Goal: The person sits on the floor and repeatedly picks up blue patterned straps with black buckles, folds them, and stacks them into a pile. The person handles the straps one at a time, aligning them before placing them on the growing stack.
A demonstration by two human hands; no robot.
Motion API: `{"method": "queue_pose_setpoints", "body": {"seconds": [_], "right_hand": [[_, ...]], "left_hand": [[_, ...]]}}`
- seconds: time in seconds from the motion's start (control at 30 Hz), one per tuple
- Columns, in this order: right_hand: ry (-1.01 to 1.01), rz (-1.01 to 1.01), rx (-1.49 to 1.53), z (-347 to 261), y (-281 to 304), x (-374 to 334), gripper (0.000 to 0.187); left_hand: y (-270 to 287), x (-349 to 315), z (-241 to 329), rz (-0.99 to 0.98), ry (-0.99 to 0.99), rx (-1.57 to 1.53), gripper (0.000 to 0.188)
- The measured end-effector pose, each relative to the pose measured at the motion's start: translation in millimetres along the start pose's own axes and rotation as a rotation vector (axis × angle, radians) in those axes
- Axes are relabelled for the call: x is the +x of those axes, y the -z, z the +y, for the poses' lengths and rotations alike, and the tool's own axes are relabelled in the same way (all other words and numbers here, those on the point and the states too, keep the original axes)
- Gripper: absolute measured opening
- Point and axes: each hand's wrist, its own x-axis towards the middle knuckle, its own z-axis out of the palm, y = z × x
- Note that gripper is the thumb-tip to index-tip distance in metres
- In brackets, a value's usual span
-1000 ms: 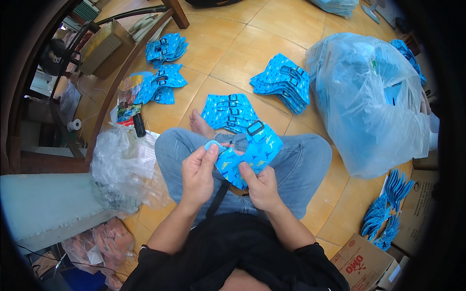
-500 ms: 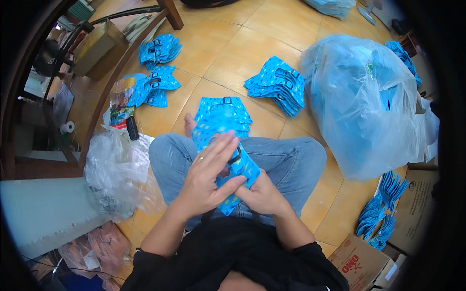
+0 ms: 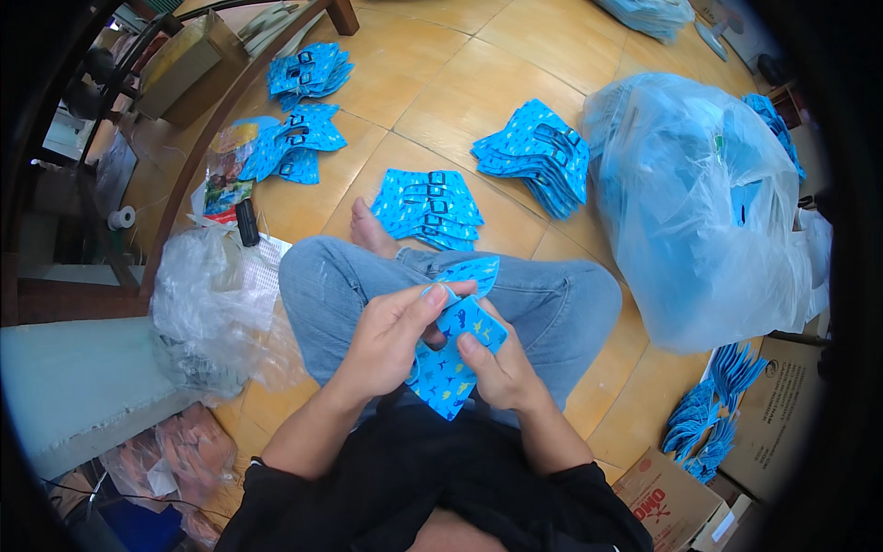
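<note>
Above my lap I hold a blue cloth face mask printed with small dark and yellow figures. My left hand pinches its upper edge between thumb and fingers, beside a thin light-blue loop. My right hand grips the folded right side, thumb on top and fingers behind. The part under my fingers is hidden. Just past my crossed legs, a fanned row of similar masks with black rectangular marks lies on the tiled floor.
A thicker mask stack lies ahead right, beside a large clear bag of blue items. Two more piles sit far left. Plastic wrapping lies by my left knee. Cardboard boxes and bundled blue pieces are at lower right.
My left hand has moved off the mask's face to pinch its upper edge. The mask has turned, showing a plain patterned side instead of the black mark. The view has shifted slightly.
</note>
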Motion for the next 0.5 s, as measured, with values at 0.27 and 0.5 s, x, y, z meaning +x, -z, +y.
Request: {"method": "queue_pose_setpoints", "body": {"seconds": [0.27, 0.5], "right_hand": [[0.073, 0.060, -0.319, 0.2, 15.1, 3.5, 0.022], [0.238, 0.118, -0.349, 0.7, 29.4, 7.1, 0.032]], "left_hand": [[31.0, 9.7, -17.4, 0.073, -0.566, 0.540, 0.058], [55.1, 14.4, -21.5, 0.454, -0.583, 0.591, 0.066]]}}
